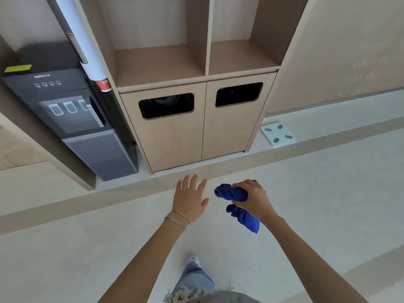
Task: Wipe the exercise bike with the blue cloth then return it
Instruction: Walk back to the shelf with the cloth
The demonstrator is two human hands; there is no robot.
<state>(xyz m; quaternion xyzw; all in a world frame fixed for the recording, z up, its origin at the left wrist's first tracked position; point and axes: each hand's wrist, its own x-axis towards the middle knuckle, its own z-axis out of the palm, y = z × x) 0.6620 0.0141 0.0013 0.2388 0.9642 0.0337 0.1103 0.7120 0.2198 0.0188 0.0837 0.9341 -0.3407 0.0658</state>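
1. Now our right hand (253, 199) grips the bunched blue cloth (230, 193) above the floor (87, 248).
2. Our left hand (189, 199) is spread flat, holding nothing, just beside it.
3. We face a wooden cabinet (175, 141).

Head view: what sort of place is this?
Probably a shared gym or office corner: a water dispenser, a built-in cabinet with two bin slots, and a bathroom scale on the floor.

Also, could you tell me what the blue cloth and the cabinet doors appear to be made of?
The blue cloth: soft woven or microfibre fabric, matte, judging by its bunched folds in the right hand. The cabinet doors: probably wood-grain laminate board, matte, with faint grain and clean-cut slots.
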